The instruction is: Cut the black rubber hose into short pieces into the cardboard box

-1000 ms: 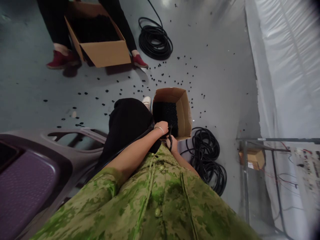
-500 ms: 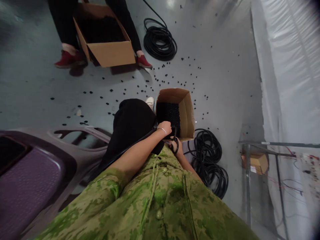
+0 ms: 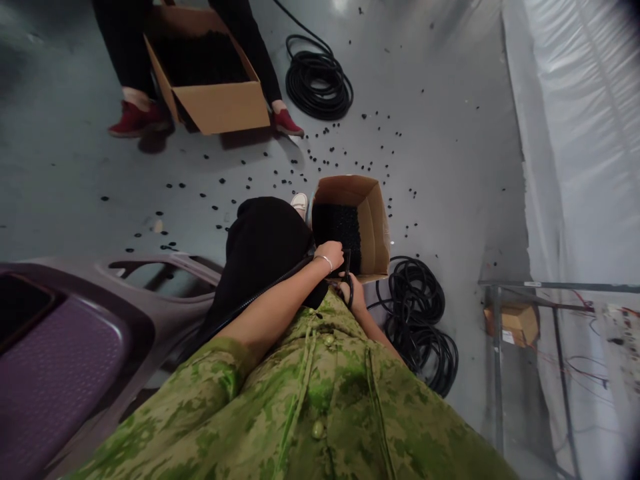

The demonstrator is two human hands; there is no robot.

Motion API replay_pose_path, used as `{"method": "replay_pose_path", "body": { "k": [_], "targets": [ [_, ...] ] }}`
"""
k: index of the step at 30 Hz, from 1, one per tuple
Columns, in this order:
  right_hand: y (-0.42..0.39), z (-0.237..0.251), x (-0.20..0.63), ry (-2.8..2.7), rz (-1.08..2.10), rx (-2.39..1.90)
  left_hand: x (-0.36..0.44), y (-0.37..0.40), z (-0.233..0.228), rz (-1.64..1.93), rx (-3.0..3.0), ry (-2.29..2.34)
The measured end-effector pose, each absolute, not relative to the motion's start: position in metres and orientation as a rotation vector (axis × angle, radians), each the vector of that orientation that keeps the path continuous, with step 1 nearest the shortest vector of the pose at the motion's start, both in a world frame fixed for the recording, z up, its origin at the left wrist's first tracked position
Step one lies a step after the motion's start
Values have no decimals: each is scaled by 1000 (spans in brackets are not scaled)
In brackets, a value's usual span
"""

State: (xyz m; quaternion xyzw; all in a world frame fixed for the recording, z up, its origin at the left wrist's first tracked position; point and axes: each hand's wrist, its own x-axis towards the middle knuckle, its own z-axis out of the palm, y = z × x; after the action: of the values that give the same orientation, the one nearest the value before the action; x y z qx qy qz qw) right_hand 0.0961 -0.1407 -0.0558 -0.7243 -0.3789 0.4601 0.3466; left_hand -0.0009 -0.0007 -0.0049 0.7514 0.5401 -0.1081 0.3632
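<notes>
Black-handled scissors (image 3: pixel 349 274) held in right hand (image 3: pixel 357 294) over cardboard box (image 3: pixel 375 230), near side, apparently so anything dropped is caught among black pieces (image 3: pixel 342 224). Left hand (image 3: pixel 329 255) placed just left; its grip cannot be told. Coiled black hose (image 3: pixel 434 285) laid right, seemingly within reach.

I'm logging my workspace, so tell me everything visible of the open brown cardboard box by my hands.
The open brown cardboard box stands upright, mouth up, its base hidden. Its inner walls look creased; small black pieces lie inside. The bare left hand is over its near part, the bare right hand by its near edge; contact is unclear. A white shoe shows close by its left side.
</notes>
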Motion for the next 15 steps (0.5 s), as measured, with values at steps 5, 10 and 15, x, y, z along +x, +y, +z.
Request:
{"method": "replay_pose_path", "body": {
  "k": [5,10,15],
  "targets": [
    [-140,-52,96,-998,1197,-1906,-1,-1,-2,-277,1937,1380],
    [-139,-48,96,-1048,1183,-1927,-1,-1,0,-291,1966,1387],
    [-138,-50,95,-1059,1187,-1971,-1,-3,0,-276,2011,1390]
  ]
}}
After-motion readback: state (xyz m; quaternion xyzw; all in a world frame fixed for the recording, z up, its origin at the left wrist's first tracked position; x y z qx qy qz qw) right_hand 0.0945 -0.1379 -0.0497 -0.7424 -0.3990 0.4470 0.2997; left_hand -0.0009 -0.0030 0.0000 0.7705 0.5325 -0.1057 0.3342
